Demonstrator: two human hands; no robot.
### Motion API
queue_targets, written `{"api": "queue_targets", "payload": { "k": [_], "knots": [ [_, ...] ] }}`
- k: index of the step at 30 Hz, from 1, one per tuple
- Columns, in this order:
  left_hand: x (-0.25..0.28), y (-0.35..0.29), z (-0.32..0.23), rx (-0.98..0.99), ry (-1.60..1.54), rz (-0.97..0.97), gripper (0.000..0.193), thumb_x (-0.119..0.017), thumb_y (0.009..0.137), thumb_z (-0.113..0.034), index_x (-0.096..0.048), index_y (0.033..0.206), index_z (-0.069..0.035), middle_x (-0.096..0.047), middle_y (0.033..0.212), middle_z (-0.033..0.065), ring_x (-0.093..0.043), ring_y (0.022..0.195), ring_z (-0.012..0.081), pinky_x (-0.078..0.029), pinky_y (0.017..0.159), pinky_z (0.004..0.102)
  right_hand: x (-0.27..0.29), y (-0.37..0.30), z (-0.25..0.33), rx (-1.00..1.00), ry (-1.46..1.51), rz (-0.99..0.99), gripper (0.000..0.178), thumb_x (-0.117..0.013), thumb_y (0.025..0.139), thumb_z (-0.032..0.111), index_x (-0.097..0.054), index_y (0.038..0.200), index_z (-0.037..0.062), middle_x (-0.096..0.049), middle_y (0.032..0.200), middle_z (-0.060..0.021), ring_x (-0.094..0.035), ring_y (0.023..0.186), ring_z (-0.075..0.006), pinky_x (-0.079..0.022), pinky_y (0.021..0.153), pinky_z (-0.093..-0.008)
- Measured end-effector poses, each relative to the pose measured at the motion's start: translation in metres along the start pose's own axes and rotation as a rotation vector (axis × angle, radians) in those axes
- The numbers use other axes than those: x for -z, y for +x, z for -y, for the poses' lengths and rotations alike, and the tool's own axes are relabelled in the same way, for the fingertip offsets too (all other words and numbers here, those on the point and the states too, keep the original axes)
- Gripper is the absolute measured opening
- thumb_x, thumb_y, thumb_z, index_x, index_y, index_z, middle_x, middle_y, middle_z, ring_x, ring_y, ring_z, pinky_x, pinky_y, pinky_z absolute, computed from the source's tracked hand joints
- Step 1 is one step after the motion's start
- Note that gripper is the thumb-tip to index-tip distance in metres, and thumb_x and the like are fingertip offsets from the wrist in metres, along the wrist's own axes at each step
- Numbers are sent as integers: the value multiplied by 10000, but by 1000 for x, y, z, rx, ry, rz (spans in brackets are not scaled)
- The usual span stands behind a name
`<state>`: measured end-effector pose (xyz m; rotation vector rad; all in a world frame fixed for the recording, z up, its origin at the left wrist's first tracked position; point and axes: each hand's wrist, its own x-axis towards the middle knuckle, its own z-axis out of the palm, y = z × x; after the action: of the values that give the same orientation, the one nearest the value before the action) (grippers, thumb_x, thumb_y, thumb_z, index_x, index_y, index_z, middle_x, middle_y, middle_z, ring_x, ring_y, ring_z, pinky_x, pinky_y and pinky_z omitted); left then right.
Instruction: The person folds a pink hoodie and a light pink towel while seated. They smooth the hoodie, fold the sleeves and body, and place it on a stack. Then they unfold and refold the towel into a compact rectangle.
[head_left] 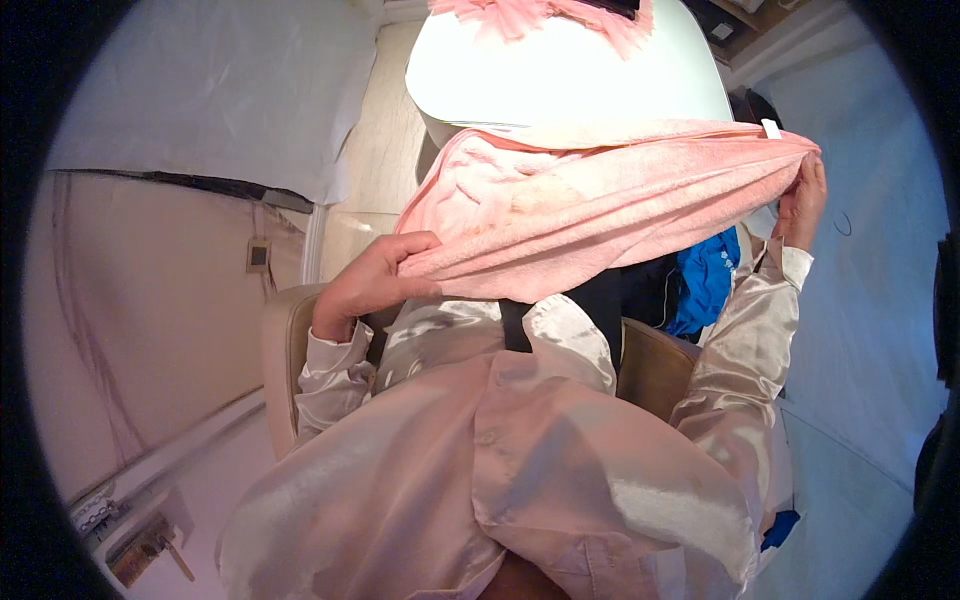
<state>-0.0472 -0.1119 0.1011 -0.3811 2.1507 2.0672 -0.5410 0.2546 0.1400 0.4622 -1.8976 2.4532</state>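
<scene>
A pink plush towel (600,200) is stretched between my two hands, above my lap and in front of the white table. My left hand (378,280) grips its near left edge, thumb and fingers closed on the cloth. Raised farther out on the right, my right hand (802,200) pinches the towel's far right corner, close to a small white tag (770,128). The cloth sags in long folds between them, and faint brownish stains show on its upper face.
On the white table (560,80) lies a pink tulle item (510,18) at the far edge. Bright blue fabric (705,280) sits beside my right forearm on the tan chair (655,365). Pale sheeting (850,240) hangs at the right; a wall (170,300) stands at the left.
</scene>
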Motion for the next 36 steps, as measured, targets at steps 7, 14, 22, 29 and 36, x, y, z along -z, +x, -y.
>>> {"api": "queue_targets", "payload": {
  "k": [7,14,22,29,36],
  "knots": [
    [-2,0,3,47,217,227,412,-715,867,-399,-620,918,-2,-551,764,27,-505,717,116,-418,607,302,9,8,-3,9,-3,-14,242,-590,1029,213,-617,1164,14,-679,1104,-104,-663,984,-191,-540,875,-331],
    [-21,7,13,-200,392,335,376,-625,933,-369,-658,978,3,-644,816,152,-596,755,284,-468,725,382,26,18,0,-62,-79,52,330,-493,1069,233,-523,1313,12,-601,1299,-157,-613,1192,-256,-512,1015,-412],
    [-27,18,15,-411,309,-190,158,-642,925,-141,-654,972,8,-614,801,131,-605,772,283,-489,759,371,19,8,13,-147,-69,113,319,-557,1044,224,-547,1287,18,-635,1240,-116,-634,1123,-219,-514,978,-380],
    [-11,30,16,-191,312,-318,209,-675,874,-137,-614,1011,9,-584,902,129,-580,867,259,-465,781,369,6,-1,14,-183,-85,28,308,-551,1047,234,-568,1264,16,-648,1206,-116,-645,1091,-215,-520,947,-365],
    [-17,39,19,37,-223,-122,354,-682,935,-200,-584,1221,-16,-603,955,-9,-539,899,64,-459,770,244,9,-1,10,-108,-58,-2,281,-599,1023,228,-614,1213,20,-675,1149,-100,-654,1040,-190,-533,905,-336]
  ]
}}
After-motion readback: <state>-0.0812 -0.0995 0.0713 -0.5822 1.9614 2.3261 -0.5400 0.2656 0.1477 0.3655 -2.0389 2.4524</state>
